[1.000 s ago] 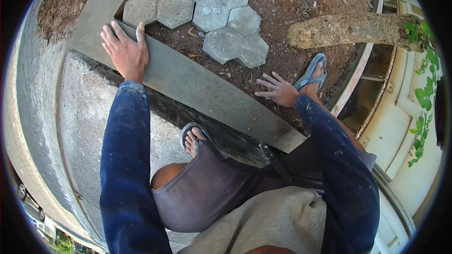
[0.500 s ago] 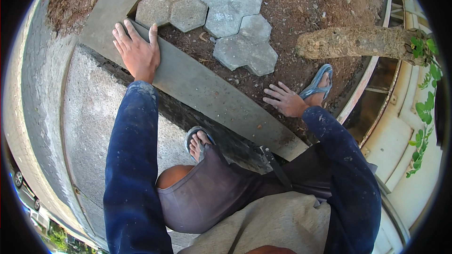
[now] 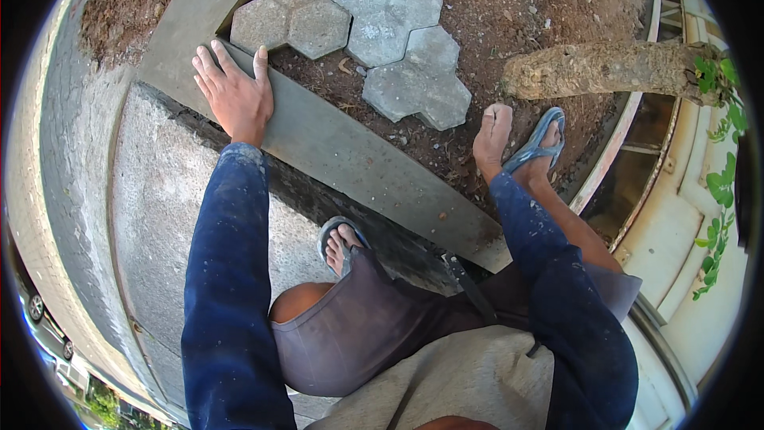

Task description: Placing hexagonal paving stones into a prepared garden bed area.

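While the left hand (image 3: 240,102) lies on the concrete curb (image 3: 358,167) near its corner in the head view, thumb well apart from the loosely spread fingers, the right hand (image 3: 492,142) is over the soil bed (image 3: 477,40), fingers bunched together; whether they pinch anything cannot be told. Near it, grey three-lobed pavers (image 3: 418,84) lie toward the curb's inner corner. A trunk (image 3: 593,72) crosses the bed's right edge.

Crumbly reddish-brown soil (image 3: 481,40), grey three-lobed concrete paving blocks (image 3: 387,9) set directly on it, a blue-sandalled foot (image 3: 549,138) planted nearby
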The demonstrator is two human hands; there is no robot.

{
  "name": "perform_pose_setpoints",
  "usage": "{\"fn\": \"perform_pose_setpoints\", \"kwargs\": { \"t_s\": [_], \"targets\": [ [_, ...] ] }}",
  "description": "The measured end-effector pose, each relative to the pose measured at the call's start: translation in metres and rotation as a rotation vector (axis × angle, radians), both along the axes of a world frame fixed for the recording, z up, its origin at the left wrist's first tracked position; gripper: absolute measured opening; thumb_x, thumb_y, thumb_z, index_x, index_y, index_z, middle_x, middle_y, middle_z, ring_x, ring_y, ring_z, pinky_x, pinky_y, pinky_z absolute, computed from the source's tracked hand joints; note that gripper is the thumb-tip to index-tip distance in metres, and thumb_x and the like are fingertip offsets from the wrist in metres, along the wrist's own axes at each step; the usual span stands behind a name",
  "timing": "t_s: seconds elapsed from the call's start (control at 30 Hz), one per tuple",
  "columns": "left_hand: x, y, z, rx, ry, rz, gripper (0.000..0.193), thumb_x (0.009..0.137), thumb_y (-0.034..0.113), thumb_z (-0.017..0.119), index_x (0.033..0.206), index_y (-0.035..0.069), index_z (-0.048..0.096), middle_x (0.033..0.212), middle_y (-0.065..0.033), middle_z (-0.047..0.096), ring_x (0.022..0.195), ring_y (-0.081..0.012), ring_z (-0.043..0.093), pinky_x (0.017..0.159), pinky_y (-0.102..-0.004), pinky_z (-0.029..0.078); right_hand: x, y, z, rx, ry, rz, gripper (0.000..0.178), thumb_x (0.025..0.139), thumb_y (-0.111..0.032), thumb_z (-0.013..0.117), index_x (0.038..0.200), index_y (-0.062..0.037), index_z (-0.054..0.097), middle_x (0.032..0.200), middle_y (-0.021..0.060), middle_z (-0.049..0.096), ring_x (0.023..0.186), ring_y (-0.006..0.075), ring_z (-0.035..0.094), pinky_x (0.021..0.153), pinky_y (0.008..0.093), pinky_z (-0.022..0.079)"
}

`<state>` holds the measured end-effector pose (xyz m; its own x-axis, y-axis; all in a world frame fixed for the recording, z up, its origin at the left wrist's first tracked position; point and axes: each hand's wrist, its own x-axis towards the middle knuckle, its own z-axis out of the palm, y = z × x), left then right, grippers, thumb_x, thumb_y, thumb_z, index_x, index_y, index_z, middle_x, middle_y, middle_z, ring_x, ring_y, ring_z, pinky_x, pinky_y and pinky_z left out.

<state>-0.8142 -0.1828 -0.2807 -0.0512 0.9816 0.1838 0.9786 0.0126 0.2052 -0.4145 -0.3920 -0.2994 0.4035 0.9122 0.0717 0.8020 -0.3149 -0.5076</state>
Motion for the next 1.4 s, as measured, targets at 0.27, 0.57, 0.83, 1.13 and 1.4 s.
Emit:
{"fn": "perform_pose_setpoints", "kwargs": {
  "t_s": [0.27,0.57,0.83,1.13,1.4],
  "targets": [
    [0.003,-0.002,0.001,-0.027,-0.007,-0.003,0.087,0.099,0.064,0.039,0.154,-0.002,0.025,0.159,-0.0271,0.021,0.151,-0.0395,0.014,0.123,-0.048,0.012,-0.048,0.044,-0.021,0.099,0.458,-0.142,0.04,0.106,-0.028,0.044,0.131,0.0023,0.051,0.137,0.0207,0.048,0.13,0.0323,0.044,0.112,0.0408,0.031],
    [0.008,-0.002,0.005,-0.032,-0.003,0.0,0.087,0.098,0.063,0.04,0.153,-0.003,0.026,0.159,-0.0273,0.021,0.151,-0.0396,0.014,0.123,-0.0476,0.012,-0.034,0.065,-0.016,0.025,0.27,-0.017,0.052,0.106,-0.037,0.043,0.14,0.0014,0.048,0.149,0.0198,0.046,0.141,0.0349,0.039,0.118,0.0413,0.026],
    [0.006,-0.003,0.008,-0.035,-0.012,0.009,0.085,0.099,0.061,0.041,0.153,-0.004,0.026,0.159,-0.0272,0.022,0.151,-0.0393,0.015,0.123,-0.0469,0.012,-0.041,0.068,-0.014,0.063,0.236,-0.06,0.052,0.103,-0.043,0.047,0.133,-0.0008,0.054,0.138,0.0221,0.054,0.132,0.0386,0.047,0.112,0.0465,0.033],
    [0.007,-0.003,0.011,-0.047,-0.004,0.024,0.084,0.1,0.059,0.041,0.154,-0.003,0.025,0.16,-0.0253,0.021,0.151,-0.0376,0.014,0.124,-0.0466,0.011,-0.047,0.067,-0.008,0.046,0.11,-0.113,0.041,0.102,-0.037,0.051,0.123,-0.0027,0.061,0.123,0.0206,0.063,0.119,0.0401,0.054,0.103,0.0486,0.041],
    [0.008,-0.004,0.014,-0.065,-0.021,0.027,0.084,0.1,0.059,0.042,0.154,-0.002,0.024,0.161,-0.0244,0.02,0.152,-0.0369,0.012,0.124,-0.0464,0.011,-0.049,0.071,-0.004,0.121,0.03,-0.097,0.032,0.101,-0.03,0.052,0.118,-0.0043,0.06,0.111,0.0179,0.062,0.108,0.0387,0.055,0.095,0.0485,0.041]
  ]
}}
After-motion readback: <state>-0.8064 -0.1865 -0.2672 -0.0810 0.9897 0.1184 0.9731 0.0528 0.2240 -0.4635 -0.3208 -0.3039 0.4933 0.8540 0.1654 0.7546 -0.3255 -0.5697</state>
